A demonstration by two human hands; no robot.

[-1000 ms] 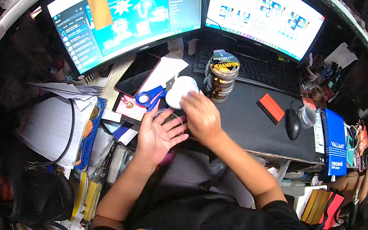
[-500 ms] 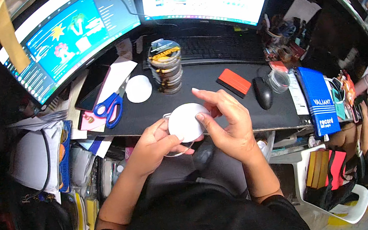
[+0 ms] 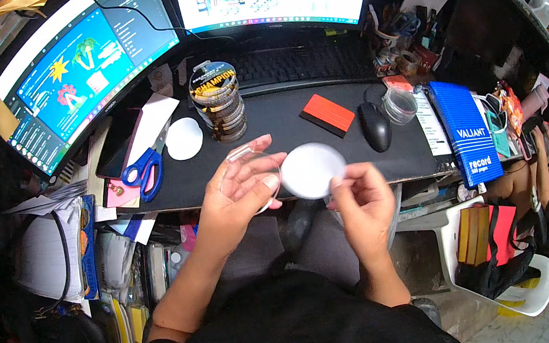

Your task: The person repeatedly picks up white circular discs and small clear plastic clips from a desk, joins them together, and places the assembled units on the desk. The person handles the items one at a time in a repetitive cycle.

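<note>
Between the thumb and fingers of my right hand (image 3: 365,203) is the edge of a white round disc (image 3: 313,170), slightly blurred. My left hand (image 3: 238,196) is closed on a clear round medal-like disc (image 3: 240,152) with a loop at its top; the fingers show through it. The two discs are held side by side in front of the desk edge. Beyond my left hand stands a stack of round printed medals (image 3: 220,111), dark and gold on top. Left of the stack, white round pieces (image 3: 184,139) lie beside blue-handled scissors (image 3: 145,172).
A red squeegee (image 3: 328,116), a black mouse (image 3: 375,126) and a clear round container (image 3: 400,105) occupy the right of the desk. Past them lies a blue record book (image 3: 464,130). Behind are a keyboard (image 3: 300,68) and two monitors. Another person sits far right.
My right hand has drawn the white disc rightward, off the clear disc. The clear disc stays in my left hand. The whole view has shifted slightly.
</note>
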